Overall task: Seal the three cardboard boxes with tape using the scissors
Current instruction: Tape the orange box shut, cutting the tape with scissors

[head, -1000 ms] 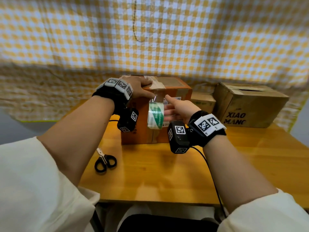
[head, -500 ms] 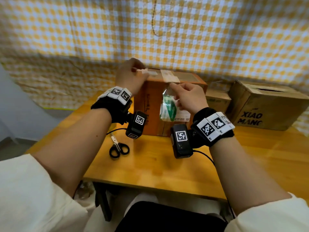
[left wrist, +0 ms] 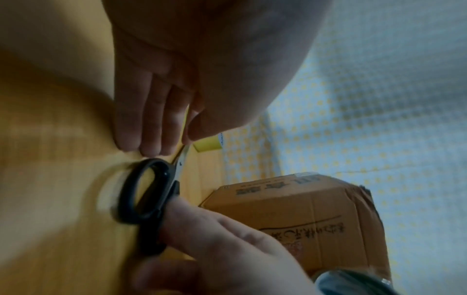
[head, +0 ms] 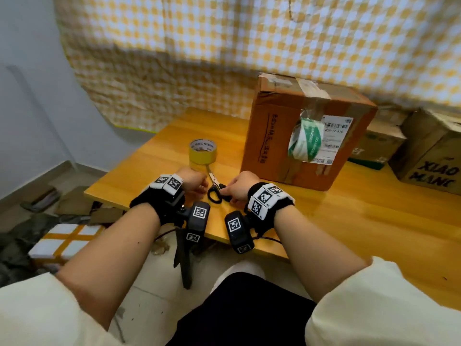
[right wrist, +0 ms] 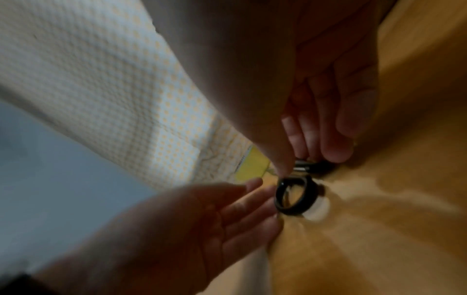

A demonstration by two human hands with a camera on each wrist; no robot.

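Black-handled scissors [head: 214,189] lie on the wooden table [head: 349,221] near its front left edge. My right hand [head: 228,193] pinches their handle, thumb and fingers curled on it [right wrist: 308,159]. Just left of them, my left hand [head: 199,189] keeps its fingers nearly straight, fingertips by the blades and handle loop [left wrist: 144,189]. Behind stands an orange cardboard box [head: 269,136]. A green-and-white tape roll [head: 303,139] hangs on the box front from a tape strip that runs over its top. Two more cardboard boxes [head: 379,143] [head: 429,156] stand to the right.
A yellow tape roll [head: 202,152] stands just behind the scissors' tips. A yellow checked cloth [head: 224,46] hangs behind the table. Flattened cardboard and a white-and-yellow box [head: 64,243] lie on the floor left of the table.
Both hands left the orange box and came down to the scissors. The green-and-white roll was let go and now hangs from its strip. The view swung left.
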